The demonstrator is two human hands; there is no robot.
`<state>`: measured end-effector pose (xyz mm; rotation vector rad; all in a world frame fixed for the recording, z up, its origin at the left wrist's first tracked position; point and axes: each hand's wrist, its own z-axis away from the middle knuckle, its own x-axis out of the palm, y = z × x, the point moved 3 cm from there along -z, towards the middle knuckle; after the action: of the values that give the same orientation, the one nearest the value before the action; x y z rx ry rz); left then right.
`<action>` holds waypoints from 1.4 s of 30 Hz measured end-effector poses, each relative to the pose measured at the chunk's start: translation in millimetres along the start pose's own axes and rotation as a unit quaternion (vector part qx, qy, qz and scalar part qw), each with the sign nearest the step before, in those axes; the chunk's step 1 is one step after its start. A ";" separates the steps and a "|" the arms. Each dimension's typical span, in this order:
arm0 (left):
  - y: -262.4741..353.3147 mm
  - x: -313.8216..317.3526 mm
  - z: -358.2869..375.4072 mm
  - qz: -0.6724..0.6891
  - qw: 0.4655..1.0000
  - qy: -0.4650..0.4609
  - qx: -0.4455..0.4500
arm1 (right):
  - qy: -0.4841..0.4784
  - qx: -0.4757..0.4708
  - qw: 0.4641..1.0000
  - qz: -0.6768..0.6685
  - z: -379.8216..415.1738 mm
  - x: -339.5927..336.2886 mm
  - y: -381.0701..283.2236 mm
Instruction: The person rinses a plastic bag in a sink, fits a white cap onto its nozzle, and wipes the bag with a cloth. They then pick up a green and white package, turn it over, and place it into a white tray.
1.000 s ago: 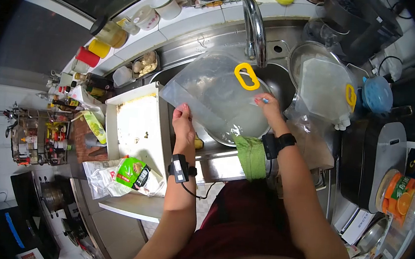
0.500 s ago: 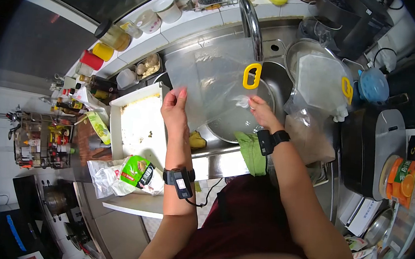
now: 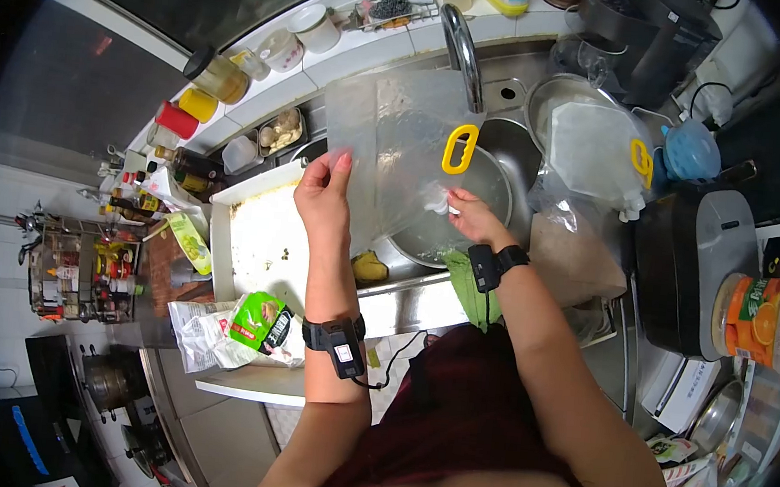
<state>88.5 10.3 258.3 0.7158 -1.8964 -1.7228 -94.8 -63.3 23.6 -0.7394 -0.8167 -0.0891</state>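
A clear plastic bag (image 3: pixel 391 123) with a yellow handle (image 3: pixel 459 149) is stretched out over the sink. My left hand (image 3: pixel 324 199) pinches its left edge between thumb and fingers. At the bag's lower right, my right hand (image 3: pixel 476 216) is closed on the white spout. Beneath the bag, a round metal bowl (image 3: pixel 495 190) sits in the sink basin. A similar bag with a yellow handle (image 3: pixel 593 145) lies on the right, over a metal pot. Below my right hand, a green cloth (image 3: pixel 471 288) hangs over the sink's front edge.
The faucet (image 3: pixel 463 55) arches behind the bag. On the left stands a white tray (image 3: pixel 266 233) with crumbs, and a green and white packet (image 3: pixel 258 320) by its front. Jars (image 3: pixel 216 75) line the back ledge. A black appliance (image 3: pixel 685 269) is at the right.
Both hands have shifted slightly left in view, the right one more, with the bag and its yellow handle. Each hand keeps its grip on the bag.
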 end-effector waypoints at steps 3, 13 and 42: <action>7.2 1.6 2.0 -0.002 1.000 -0.004 0.003 | -0.009 0.001 1.000 0.005 0.4 0.1 -0.1; 5.5 -4.8 0.2 0.025 1.000 -0.002 0.004 | -0.018 -0.018 0.999 0.040 3.9 6.0 -7.1; -17.7 -43.0 -21.8 0.044 0.996 0.077 -0.026 | -0.068 -0.036 0.997 0.018 17.9 17.3 -17.0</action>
<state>136.2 21.2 242.7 0.7139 -1.7455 -1.6093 -100.0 -61.3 53.3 -0.8348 -0.9322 -0.0361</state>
